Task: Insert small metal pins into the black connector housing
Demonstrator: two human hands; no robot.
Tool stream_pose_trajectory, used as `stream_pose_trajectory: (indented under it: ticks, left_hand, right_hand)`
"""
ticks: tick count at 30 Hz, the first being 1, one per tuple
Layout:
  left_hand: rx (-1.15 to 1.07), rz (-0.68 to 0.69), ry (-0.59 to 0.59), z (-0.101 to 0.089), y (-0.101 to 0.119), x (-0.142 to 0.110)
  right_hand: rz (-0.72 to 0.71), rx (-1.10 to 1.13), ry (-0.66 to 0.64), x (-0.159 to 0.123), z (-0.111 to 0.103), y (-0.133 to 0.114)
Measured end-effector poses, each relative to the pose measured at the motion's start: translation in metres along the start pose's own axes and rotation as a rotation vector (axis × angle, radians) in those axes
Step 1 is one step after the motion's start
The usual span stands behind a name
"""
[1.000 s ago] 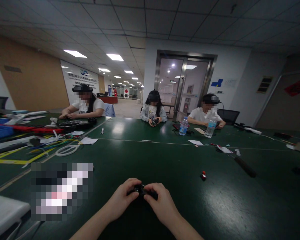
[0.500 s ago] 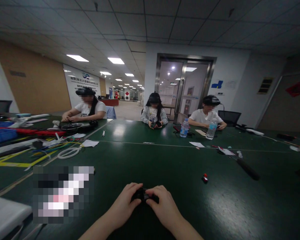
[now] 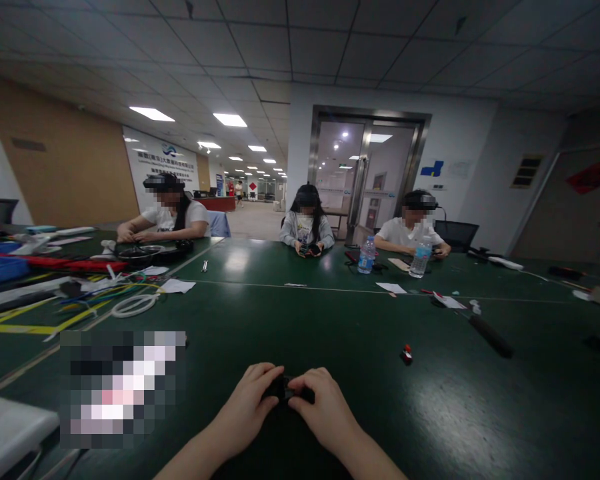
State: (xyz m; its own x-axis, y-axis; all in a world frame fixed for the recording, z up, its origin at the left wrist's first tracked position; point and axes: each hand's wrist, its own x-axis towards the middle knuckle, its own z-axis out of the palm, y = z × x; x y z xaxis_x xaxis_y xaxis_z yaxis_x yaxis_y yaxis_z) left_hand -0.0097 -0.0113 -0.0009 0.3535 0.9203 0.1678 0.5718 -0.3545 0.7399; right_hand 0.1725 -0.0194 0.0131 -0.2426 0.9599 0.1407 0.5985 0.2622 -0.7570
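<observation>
Both hands meet over a small black object (image 3: 283, 388), low in the middle of the head view above the dark green table (image 3: 330, 327). My left hand (image 3: 253, 399) grips its left side, fingers over the top and thumb underneath. From the right, my right hand (image 3: 325, 403) pinches the other side between thumb and fingers. The fingers cover much of the object, and its exact kind cannot be made out. A small red and white item (image 3: 407, 354) lies on the table to the right of my hands.
A white box (image 3: 15, 427) stands at the near left. Cables (image 3: 135, 305) and blue trays (image 3: 3, 272) lie farther left. Two water bottles (image 3: 367, 255) stand at the back, near three seated people. A black-handled tool (image 3: 490, 335) lies at right.
My hands keep their grip on the black object and have barely shifted. The whole view has moved slightly. Far back, a walking person has come into sight.
</observation>
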Motion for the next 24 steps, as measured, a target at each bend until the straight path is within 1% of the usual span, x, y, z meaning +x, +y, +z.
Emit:
stream_pose_trajectory:
  ticks: [4, 7, 14, 24]
  left_hand:
    - [0.083, -0.009, -0.025, 0.0011, 0.0008, -0.0002]
    - [0.114, -0.011, -0.033, 0.0018, 0.0004, -0.0009]
    - [0.118, -0.004, -0.025, 0.0031, -0.0068, -0.0005]
    - [0.070, -0.019, -0.020, 0.0008, -0.0022, -0.0004]
  right_hand:
    - [0.029, -0.053, -0.045, 0.0006, -0.0038, -0.0015]
    - [0.014, -0.049, -0.050, -0.0001, -0.0044, 0.0005]
    - [0.032, 0.007, -0.052, -0.0011, -0.0039, 0.0047]
    - [0.032, 0.027, -0.037, -0.0022, -0.0025, 0.0055]
